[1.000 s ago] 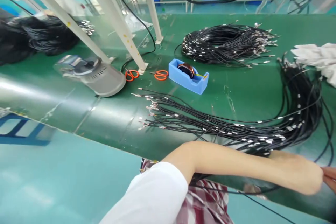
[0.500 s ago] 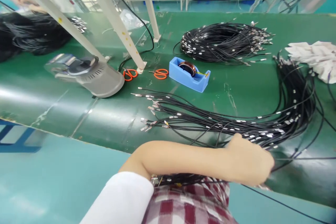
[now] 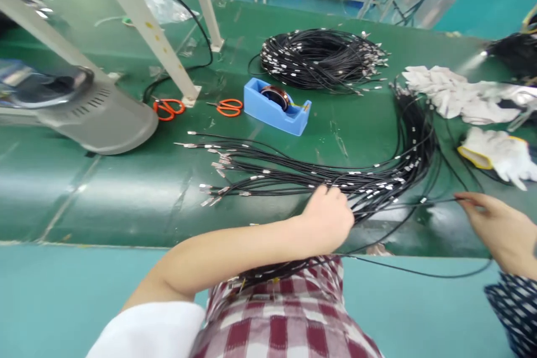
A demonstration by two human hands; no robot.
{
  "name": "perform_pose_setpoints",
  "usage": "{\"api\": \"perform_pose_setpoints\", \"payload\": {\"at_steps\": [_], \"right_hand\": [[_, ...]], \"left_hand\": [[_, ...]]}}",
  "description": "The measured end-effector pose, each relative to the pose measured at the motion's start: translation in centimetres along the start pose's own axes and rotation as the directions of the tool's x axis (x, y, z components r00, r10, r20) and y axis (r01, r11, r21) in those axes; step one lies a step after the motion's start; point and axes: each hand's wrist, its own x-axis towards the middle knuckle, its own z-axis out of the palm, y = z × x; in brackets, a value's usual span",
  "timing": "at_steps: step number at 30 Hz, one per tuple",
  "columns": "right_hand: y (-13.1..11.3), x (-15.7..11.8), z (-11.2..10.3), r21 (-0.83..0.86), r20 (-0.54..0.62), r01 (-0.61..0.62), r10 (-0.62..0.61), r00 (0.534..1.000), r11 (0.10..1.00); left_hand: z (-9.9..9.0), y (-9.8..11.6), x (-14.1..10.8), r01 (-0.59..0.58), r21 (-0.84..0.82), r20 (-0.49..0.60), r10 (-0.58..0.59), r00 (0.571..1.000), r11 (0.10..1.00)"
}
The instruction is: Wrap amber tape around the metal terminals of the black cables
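The left hand (image 3: 329, 221) was curled into a closed fist around a single cable (image 3: 440, 201), knuckles up, at the front edge of the cable bundle (image 3: 361, 176). Its forearm came in from the lower left, bent at the elbow below a white sleeve (image 3: 146, 327), and slanted up to the right above a checked garment (image 3: 285, 330). The right hand (image 3: 501, 229), in a dark patterned sleeve (image 3: 514, 307), reached in from the lower right, its fingers pointing left and pinched narrowly on the same cable.

Between the hands, the single cable ran nearly straight, its long axis left to right and rising slightly toward the right hand, above the green surface (image 3: 352, 117). Another black length sagged in a curve below the right hand; whether it was the same cable could not be told.

Behind the left hand, the bundle lay lengthwise from left to right, its silvery ends pointing left; its right part bent away from the person. Beyond it stood a blue tape dispenser (image 3: 262, 109), with orange-handled scissors (image 3: 229, 107) just to its left. A round black coil (image 3: 279, 61) lay farther back, and white gloves (image 3: 453, 92) lay at right.
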Motion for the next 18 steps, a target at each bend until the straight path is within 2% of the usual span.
{"api": "perform_pose_setpoints", "payload": {"at_steps": [1,3,7,9,11,12,14,15,16,18], "right_hand": [[0.4,0.2,0.5,-0.089,0.020,-0.068,0.071,0.997,0.994],[0.8,0.4,1.1,-0.159,0.099,-0.112,0.129,0.987,0.981],[0.2,0.6,1.0,-0.193,0.212,-0.086,0.127,0.969,0.977],[-1.3,0.5,0.4,-0.221,0.231,-0.070,0.122,0.965,0.973],[-4.2,0.1,-0.6,-0.300,0.228,-0.022,0.094,0.969,0.954],[-6.2,-0.3,-1.0,-0.342,0.220,0.040,0.039,0.975,0.939],[-11.0,-1.3,-1.8,-0.322,0.266,0.153,-0.066,0.962,0.934],[-13.6,-1.8,-2.0,-0.218,0.294,0.210,-0.141,0.945,0.953],[-16.2,-2.4,-2.0,-0.036,0.318,0.285,-0.259,0.912,0.958],[-20.9,-3.4,-1.4,0.311,0.326,0.454,-0.543,0.774,0.835]], "left_hand": [[0.1,-0.3,-0.2,0.012,0.000,0.023,-0.012,1.000,1.000],[0.5,-1.0,-0.7,0.027,0.021,0.041,-0.028,0.999,0.999],[1.3,-2.9,-3.1,0.020,-0.007,-0.080,-0.020,0.997,1.000],[1.2,-4.3,-5.2,0.010,-0.173,-0.190,-0.044,0.981,0.985],[1.1,-5.9,-7.7,0.047,-0.325,-0.297,-0.149,0.943,0.945],[1.2,-6.6,-8.9,0.093,-0.366,-0.321,-0.219,0.921,0.926],[1.7,-7.6,-10.9,0.180,-0.401,-0.252,-0.297,0.921,0.898],[2.1,-7.9,-11.6,0.204,-0.387,-0.214,-0.303,0.929,0.899],[2.7,-8.0,-12.1,0.231,-0.357,-0.181,-0.310,0.933,0.905],[3.7,-7.7,-12.1,0.278,-0.288,-0.157,-0.331,0.930,0.916]]}}
